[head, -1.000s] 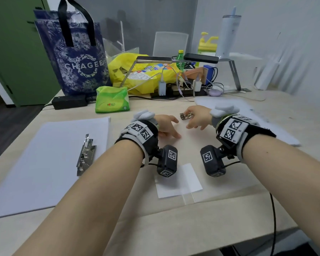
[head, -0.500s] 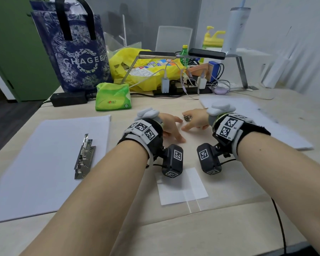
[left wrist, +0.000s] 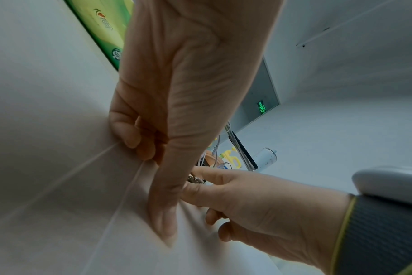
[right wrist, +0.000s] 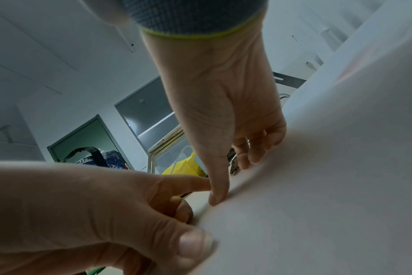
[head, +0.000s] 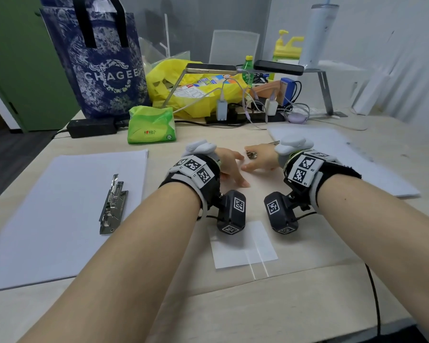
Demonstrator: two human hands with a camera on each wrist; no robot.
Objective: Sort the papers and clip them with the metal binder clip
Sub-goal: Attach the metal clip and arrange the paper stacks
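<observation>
My right hand [head: 259, 161] rests on the table, its fingers curled around a small metal clip [head: 252, 154], also visible as the metal clip [right wrist: 233, 161]. Its thumb tip [right wrist: 218, 197] presses on the tabletop. My left hand [head: 229, 167] lies just to its left and holds nothing, with the thumb [left wrist: 164, 214] down on the table and the index finger [right wrist: 188, 183] reaching to the right thumb. A white paper stack [head: 60, 206] lies at the left with a large metal clip [head: 113, 206] on it. A second paper stack [head: 344, 154] lies at the right.
A small white sheet [head: 243, 246] lies near the front under the wrist cameras. Behind the hands are a green tissue pack [head: 151, 125], a blue bag [head: 102, 63], a yellow bag [head: 198, 92], a power strip with cables [head: 243, 115] and a metal stand [head: 322, 87].
Both hands have drawn closer together and settled on the table. The small clip now sits deeper in the right hand's fingers.
</observation>
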